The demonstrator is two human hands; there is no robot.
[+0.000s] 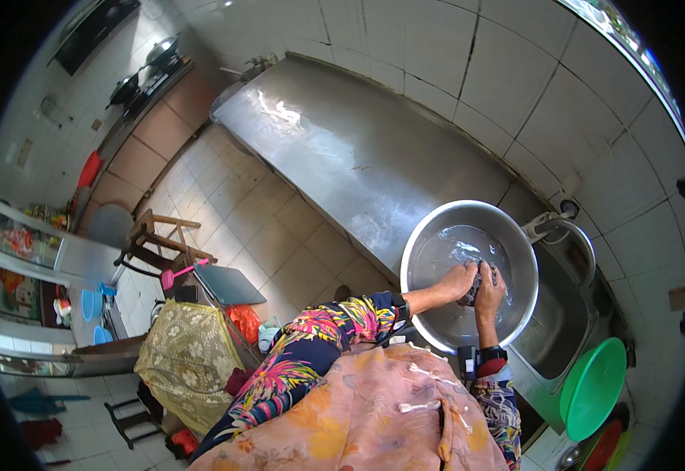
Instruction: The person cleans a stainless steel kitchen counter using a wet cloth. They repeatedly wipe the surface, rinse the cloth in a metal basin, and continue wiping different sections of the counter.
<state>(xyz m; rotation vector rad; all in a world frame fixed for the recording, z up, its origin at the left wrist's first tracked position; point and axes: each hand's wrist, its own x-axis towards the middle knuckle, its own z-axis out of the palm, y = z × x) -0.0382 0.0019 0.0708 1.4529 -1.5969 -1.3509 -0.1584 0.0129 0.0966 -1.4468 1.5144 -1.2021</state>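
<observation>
A wide metal basin (436,221) with cloudy water (448,253) in it stands before me, over the end of the steel counter and the sink edge. My left hand (459,281) and my right hand (488,291) are together above the water, near the basin's middle. Between them they grip a dark, crumpled wad (469,296); its material is hard to tell. Fingers of both hands cover much of it.
Right of the basin are a steel sink (560,318) and a curved faucet (581,241). A green plastic basin (592,388) leans at lower right. The steel counter (330,153) runs to the upper left along a tiled wall. A wooden chair (154,235) stands on the floor farther left.
</observation>
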